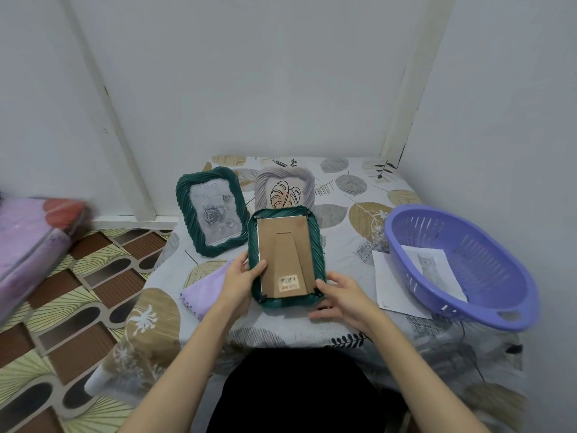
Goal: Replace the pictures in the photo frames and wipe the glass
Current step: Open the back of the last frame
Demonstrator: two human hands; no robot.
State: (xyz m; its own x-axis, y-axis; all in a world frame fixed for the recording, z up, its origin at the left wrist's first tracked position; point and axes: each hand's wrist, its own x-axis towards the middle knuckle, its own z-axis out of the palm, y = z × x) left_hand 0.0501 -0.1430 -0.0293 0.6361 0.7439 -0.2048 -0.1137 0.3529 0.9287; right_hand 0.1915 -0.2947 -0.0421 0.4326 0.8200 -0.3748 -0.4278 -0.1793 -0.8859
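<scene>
A dark green photo frame [284, 214] is held face down over the table, its brown cardboard back and stand toward me. My left hand [242, 281] grips its left edge, thumb on the cardboard. My right hand [338, 295] holds its lower right corner, thumb by the corner clip. Behind it, a second green frame [184, 195] shows a rose picture, and a lilac frame [307, 179] shows a leaf drawing. A lilac cloth [203, 293] lies under my left hand.
A purple plastic basket [487, 314] stands at the right with a printed picture [431, 267] inside; a white paper sheet [390, 292] lies partly under it. The small table carries a leaf-patterned cloth [352, 189]. White walls close behind; a wrapped pink bundle [28, 245] lies on the floor at left.
</scene>
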